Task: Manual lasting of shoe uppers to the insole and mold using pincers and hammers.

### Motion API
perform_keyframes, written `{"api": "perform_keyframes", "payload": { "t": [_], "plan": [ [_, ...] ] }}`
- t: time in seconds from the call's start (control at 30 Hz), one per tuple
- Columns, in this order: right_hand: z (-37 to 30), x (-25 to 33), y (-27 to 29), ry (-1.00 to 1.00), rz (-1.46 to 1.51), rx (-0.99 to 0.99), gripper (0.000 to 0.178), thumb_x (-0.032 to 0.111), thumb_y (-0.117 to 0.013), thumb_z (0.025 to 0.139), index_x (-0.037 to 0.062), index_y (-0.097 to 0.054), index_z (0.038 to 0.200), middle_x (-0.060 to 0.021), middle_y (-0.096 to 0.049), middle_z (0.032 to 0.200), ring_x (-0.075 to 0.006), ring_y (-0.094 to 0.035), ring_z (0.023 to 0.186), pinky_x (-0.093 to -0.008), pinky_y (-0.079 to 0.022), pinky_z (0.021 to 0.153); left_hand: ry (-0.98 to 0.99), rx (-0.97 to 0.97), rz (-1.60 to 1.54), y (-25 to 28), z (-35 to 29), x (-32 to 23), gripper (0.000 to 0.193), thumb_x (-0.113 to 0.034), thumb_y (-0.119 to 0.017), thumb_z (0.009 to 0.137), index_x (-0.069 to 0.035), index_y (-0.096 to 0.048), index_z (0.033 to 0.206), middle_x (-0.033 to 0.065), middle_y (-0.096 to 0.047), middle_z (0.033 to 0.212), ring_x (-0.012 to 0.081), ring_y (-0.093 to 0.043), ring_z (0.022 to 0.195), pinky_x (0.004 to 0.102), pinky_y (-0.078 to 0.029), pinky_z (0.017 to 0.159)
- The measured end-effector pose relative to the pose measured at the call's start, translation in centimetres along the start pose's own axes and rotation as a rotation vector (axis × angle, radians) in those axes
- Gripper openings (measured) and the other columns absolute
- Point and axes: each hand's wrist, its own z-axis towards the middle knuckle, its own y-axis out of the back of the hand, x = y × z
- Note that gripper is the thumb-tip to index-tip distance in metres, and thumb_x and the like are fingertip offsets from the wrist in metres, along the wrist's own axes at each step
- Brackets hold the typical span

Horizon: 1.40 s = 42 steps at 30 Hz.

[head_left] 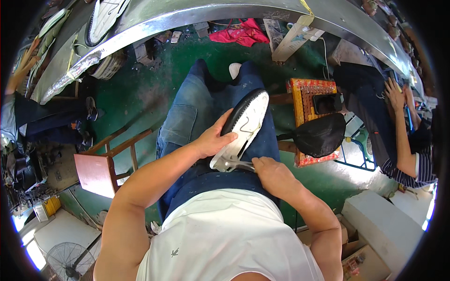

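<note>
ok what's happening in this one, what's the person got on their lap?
A seated person in jeans holds a shoe sole, white with a black rim, propped on the lap. The left hand grips its side, and the right hand holds a thin metal tool against the sole's near end. Which tool it is I cannot tell. A wooden chair stands to the left. Another person works at the curved metal bench on the right.

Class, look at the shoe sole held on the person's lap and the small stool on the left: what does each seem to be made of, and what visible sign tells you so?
Shoe sole: likely rubber or foam, matte white with a black rim; the left hand grips its edge. Stool: wood, with a smooth reddish-brown top and plain brown rails; the finish looks painted or varnished, but that is unclear.
</note>
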Motion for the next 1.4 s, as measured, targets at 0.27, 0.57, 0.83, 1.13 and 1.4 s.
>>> {"api": "perform_keyframes", "payload": {
  "t": [0.27, 0.57, 0.83, 1.13, 1.4],
  "plan": [
    [-1.2, -0.5, 1.0, -0.095, -0.017, 0.306, 0.01, 0.013, -0.058, 0.093, 0.0049, -0.06, 0.096, -0.0149, -0.066, 0.09, -0.0334, -0.069, 0.086, -0.0431, -0.055, 0.074, -0.065, -0.105, 0.169, 0.4, -0.8, 1.3, 0.086, -0.018, -0.066, 0.096, -0.003, -0.012, 0.162, 0.0185, -0.039, 0.157, 0.0234, -0.04, 0.143, 0.0323, -0.03, 0.118],
    [0.7, -0.3, 4.3, -0.265, 0.454, 0.169, 0.029, 0.026, -0.062, 0.098, 0.0005, -0.059, 0.112, -0.0235, -0.066, 0.096, -0.0454, -0.064, 0.094, -0.0523, -0.049, 0.081, 0.122, 0.066, 0.049, 1.0, -4.8, 0.4, 0.089, -0.015, -0.059, 0.1, -0.009, 0.002, 0.164, 0.0208, -0.011, 0.168, 0.0272, -0.018, 0.155, 0.0322, -0.021, 0.122],
    [3.3, 0.1, -0.4, -0.176, 0.183, 0.091, 0.033, 0.033, -0.057, 0.101, 0.0002, -0.059, 0.098, -0.0227, -0.068, 0.092, -0.0437, -0.067, 0.084, -0.0511, -0.052, 0.074, 0.101, 0.069, 0.27, 1.0, -4.5, -0.4, 0.101, -0.013, -0.069, 0.093, -0.01, 0.003, 0.164, 0.0222, -0.024, 0.163, 0.0278, -0.028, 0.15, 0.0335, -0.025, 0.12],
    [0.3, -5.6, -4.7, -0.488, 1.339, -0.134, 0.045, 0.041, -0.043, 0.109, -0.0014, -0.059, 0.115, -0.0065, -0.067, 0.093, -0.0154, -0.066, 0.076, -0.0281, -0.051, 0.064, 0.409, -0.068, 0.02, 3.2, 5.8, -3.9, 0.064, -0.053, -0.057, 0.1, 0.002, -0.057, 0.133, 0.012, -0.069, 0.118, 0.0205, -0.065, 0.104, 0.0357, -0.052, 0.092],
    [2.5, -7.1, -2.1, -0.706, 1.722, -0.278, 0.058, 0.049, -0.032, 0.11, -0.0006, -0.056, 0.127, -0.0129, -0.07, 0.114, -0.0246, -0.069, 0.094, -0.0397, -0.056, 0.081, -0.313, 0.185, -1.081, 2.4, -1.0, -9.2, 0.108, -0.083, -0.045, 0.087, -0.006, -0.027, 0.159, 0.0156, -0.033, 0.163, 0.0347, -0.03, 0.151, 0.0552, -0.023, 0.123]
  ]
}}
